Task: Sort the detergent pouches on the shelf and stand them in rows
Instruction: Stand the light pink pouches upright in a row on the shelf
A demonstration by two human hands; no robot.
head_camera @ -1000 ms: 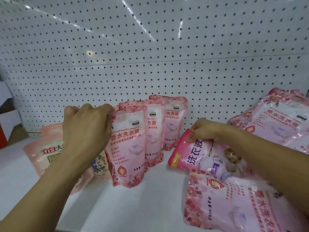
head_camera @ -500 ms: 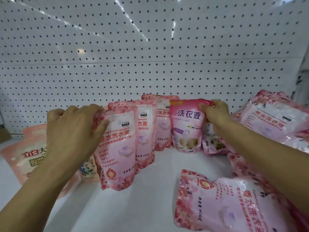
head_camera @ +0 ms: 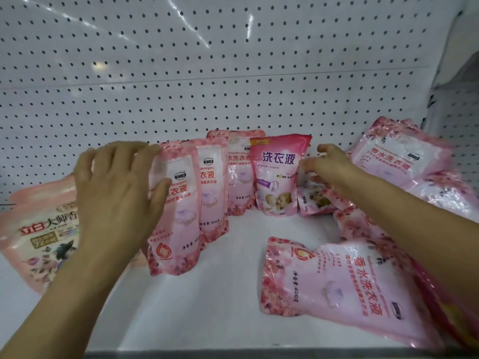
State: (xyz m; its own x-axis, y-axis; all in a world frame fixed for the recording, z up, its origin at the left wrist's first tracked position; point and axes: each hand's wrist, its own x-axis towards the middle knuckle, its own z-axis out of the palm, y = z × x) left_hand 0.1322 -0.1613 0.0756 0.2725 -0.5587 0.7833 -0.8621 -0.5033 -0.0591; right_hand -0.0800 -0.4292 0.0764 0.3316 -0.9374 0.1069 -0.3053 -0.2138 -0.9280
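Half a second earlier the front pouch (head_camera: 176, 211) was gripped at its top by the left hand (head_camera: 116, 193); now the fingers are spread and nearly straight, and only the thumb is laid against the pouch's face. The pouch is stood upright at the head of a row of three on the shelf (head_camera: 207, 307). The magenta pouch (head_camera: 278, 174), earlier pinched at its top corner by the right hand (head_camera: 328, 168), is now left standing alone beside the row's rear pouch. That hand is seen just right of it, fingers loosely curled and blurred; nothing is held. A further pouch (head_camera: 337, 291) is laid flat at the front right.
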